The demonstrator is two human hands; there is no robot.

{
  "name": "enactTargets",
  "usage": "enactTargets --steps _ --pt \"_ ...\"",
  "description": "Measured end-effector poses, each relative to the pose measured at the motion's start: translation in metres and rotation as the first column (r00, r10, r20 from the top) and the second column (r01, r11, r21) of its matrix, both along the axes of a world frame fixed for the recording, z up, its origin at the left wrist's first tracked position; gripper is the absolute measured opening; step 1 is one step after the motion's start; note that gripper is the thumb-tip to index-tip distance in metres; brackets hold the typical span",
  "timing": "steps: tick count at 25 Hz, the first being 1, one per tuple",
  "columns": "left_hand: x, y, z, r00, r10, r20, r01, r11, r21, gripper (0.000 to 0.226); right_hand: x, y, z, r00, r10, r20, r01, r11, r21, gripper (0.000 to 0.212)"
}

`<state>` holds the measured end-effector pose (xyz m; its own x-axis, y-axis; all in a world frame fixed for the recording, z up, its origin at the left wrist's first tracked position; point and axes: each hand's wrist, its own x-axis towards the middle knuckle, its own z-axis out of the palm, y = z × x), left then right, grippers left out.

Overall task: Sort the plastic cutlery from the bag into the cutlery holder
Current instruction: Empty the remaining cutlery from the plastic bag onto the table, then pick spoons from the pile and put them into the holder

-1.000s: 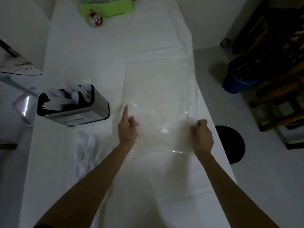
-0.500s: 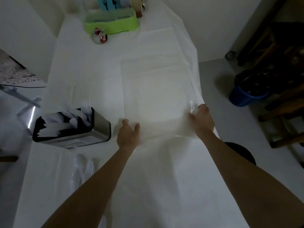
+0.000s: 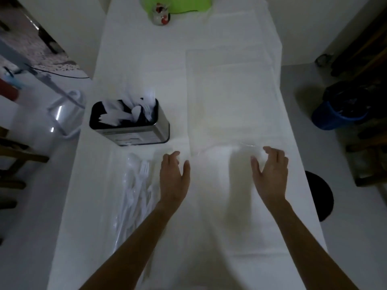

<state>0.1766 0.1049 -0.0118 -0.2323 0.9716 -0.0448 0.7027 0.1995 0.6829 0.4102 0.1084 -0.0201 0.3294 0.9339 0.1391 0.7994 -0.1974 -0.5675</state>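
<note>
A clear plastic bag (image 3: 230,97) lies flat on the white table, reaching away from me. My left hand (image 3: 173,176) hovers at the bag's near left corner with relaxed fingers, holding nothing. At the near right corner my right hand (image 3: 270,174) is also relaxed and empty. The black and steel cutlery holder (image 3: 129,124) stands to the left with white plastic cutlery sticking out of it. More white plastic cutlery (image 3: 136,189) lies loose on the table just left of my left arm.
A green tray (image 3: 178,5) and a small glass jar (image 3: 160,16) sit at the far end of the table. The table's right edge (image 3: 301,164) runs close to my right hand. A blue bin (image 3: 339,116) and a black stool (image 3: 320,195) stand on the floor right.
Both hands have let go of the bag's near edge and pulled back a little toward me. The bag now lies flat. The view has tilted down.
</note>
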Motion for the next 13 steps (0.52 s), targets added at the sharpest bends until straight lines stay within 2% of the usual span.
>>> enactTargets --steps 4,7,10,13 --pt "-0.041 -0.074 0.001 0.998 0.045 0.052 -0.047 0.998 0.038 0.030 -0.055 -0.074 -0.003 0.979 0.138 -0.151 -0.147 0.988 -0.049 0.043" --pt "-0.074 -0.109 0.001 0.993 0.098 0.060 -0.101 0.993 0.063 0.027 -0.094 -0.113 -0.007 0.950 0.225 -0.218 -0.258 0.956 -0.137 0.036" --pt "-0.110 -0.135 0.000 0.989 0.148 0.014 -0.148 0.985 0.090 0.019 -0.129 -0.140 -0.010 0.914 0.327 -0.239 -0.372 0.912 -0.172 0.033" --pt "-0.143 -0.151 -0.005 0.977 0.210 -0.041 -0.209 0.978 0.013 0.021 -0.155 -0.148 -0.011 0.898 0.333 -0.288 -0.402 0.887 -0.227 0.025"
